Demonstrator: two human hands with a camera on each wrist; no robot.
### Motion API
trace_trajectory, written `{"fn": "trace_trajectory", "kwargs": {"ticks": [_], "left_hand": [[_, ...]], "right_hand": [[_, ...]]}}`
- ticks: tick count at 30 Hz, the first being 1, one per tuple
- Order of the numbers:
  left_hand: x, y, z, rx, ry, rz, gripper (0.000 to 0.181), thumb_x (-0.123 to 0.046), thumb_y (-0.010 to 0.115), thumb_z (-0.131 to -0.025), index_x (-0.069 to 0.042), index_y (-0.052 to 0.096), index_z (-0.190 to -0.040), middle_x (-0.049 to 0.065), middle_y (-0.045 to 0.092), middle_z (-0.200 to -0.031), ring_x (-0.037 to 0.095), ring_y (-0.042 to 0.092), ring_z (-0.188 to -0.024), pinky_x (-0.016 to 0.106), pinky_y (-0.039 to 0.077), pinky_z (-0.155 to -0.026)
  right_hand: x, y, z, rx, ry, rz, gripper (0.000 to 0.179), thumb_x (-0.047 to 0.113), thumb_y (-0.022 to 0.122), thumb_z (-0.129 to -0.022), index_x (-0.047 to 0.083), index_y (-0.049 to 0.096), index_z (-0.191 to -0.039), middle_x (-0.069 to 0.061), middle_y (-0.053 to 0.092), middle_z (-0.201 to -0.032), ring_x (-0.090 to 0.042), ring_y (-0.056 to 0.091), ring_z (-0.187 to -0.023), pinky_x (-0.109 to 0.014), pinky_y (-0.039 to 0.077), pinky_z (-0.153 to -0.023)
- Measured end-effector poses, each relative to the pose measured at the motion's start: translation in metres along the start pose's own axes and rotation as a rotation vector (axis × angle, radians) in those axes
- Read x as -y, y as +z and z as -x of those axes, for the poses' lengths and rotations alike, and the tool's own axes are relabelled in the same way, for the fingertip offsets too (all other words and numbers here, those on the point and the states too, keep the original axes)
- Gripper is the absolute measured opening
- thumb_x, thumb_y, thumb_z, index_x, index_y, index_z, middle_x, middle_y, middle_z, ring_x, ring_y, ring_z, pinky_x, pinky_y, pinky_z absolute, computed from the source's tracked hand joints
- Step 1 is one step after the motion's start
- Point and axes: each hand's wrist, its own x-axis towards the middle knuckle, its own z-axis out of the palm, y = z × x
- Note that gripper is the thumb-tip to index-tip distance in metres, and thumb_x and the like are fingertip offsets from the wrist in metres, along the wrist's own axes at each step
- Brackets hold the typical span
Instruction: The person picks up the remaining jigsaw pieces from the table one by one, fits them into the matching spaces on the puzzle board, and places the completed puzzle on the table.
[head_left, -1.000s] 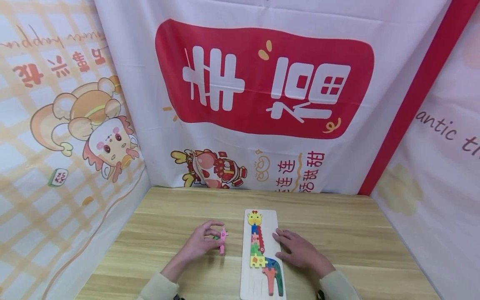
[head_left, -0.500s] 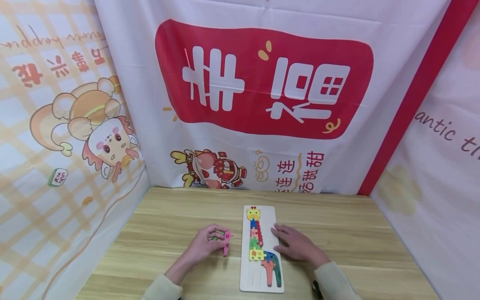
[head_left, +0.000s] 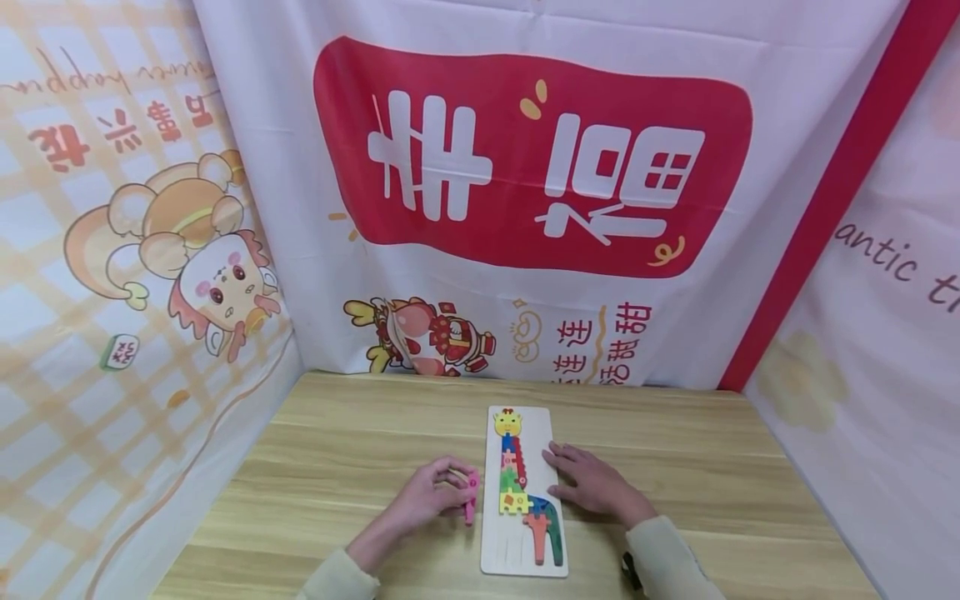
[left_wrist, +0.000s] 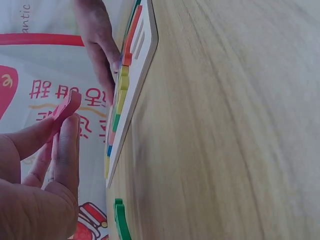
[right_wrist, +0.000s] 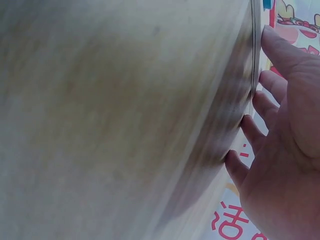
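A wooden giraffe puzzle board (head_left: 497,542) lies on the table between the hands, with several coloured pieces set in it, including a yellow giraffe head (head_left: 507,422) at the far end. My left hand (head_left: 435,496) pinches a pink puzzle piece (head_left: 471,500) between thumb and fingers, just left of the board and above the table. In the left wrist view the pink piece (left_wrist: 65,111) stands at the fingertips. Fairly straight, the fingers of my right hand (head_left: 592,482) touch the board's right edge. That same edge contact shows at my right hand (right_wrist: 295,115) in the right wrist view.
A loose green piece (left_wrist: 120,220) lies on the wooden table (head_left: 360,425) beside the board; in the head view my left hand hides it. Grooves mark the board's near left part. Printed cloth (head_left: 525,167) hangs behind and at both sides of the table.
My left hand has carried the pink piece rightward, closer to the board, turning it edge-on. The board has shifted slightly away from me, my right hand staying at its edge.
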Motion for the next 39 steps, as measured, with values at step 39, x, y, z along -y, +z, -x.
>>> {"fn": "trace_trajectory", "kwargs": {"ticks": [39], "left_hand": [[0.003,0.062,-0.004,0.005,-0.086,-0.280,0.023,-0.005,0.079,-0.087,-0.009,0.063,-0.103,0.008,0.065,-0.088,0.019,0.067,-0.071,0.027,0.060,-0.060]], "right_hand": [[-0.004,0.003,-0.001,-0.027,-0.033,-0.009,0.069,0.054,0.061,-0.100,0.024,0.042,-0.159,-0.003,0.032,-0.169,-0.036,0.027,-0.157,-0.062,0.027,-0.125]]}}
